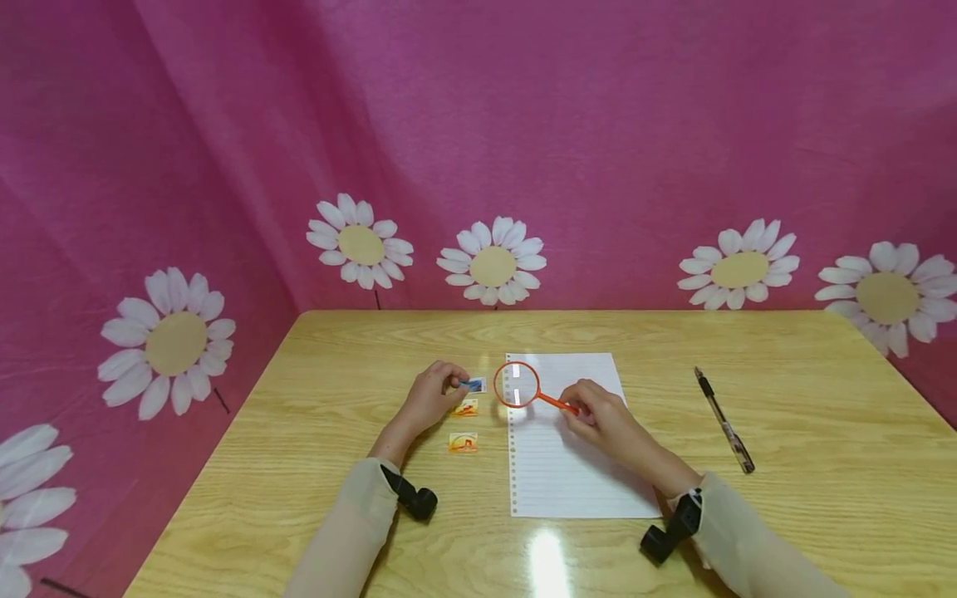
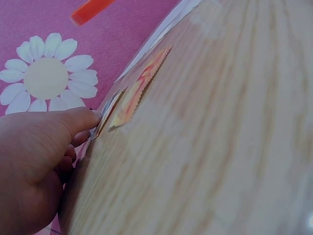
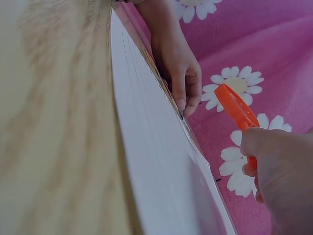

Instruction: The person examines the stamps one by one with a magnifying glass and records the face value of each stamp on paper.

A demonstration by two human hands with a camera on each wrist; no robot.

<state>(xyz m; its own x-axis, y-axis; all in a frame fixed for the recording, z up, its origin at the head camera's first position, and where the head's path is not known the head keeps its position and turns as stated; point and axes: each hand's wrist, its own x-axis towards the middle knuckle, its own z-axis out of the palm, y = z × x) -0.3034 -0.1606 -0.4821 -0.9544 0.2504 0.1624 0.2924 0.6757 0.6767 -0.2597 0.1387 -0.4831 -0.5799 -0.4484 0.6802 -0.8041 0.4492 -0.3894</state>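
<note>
My left hand [image 1: 434,394] pinches the edge of a small blue stamp [image 1: 477,384] at the table surface, with thumb and fingertips partly covering it. Two yellow-orange stamps lie in a column below: one stamp [image 1: 467,408] close to the fingers, another stamp [image 1: 463,443] nearer the front. In the left wrist view a perforated edge shows on the orange stamp [image 2: 139,90]. My right hand [image 1: 601,415] grips the handle of an orange-red magnifying glass [image 1: 551,400]. Its round lens is held above the left edge of a lined paper sheet [image 1: 576,473], beside the blue stamp.
A black-capped pen [image 1: 723,419] lies on the wooden table [image 1: 815,498] to the right of the paper. Behind and to the left hangs a pink curtain [image 1: 598,124] with white daisies. Each wrist carries a small black camera.
</note>
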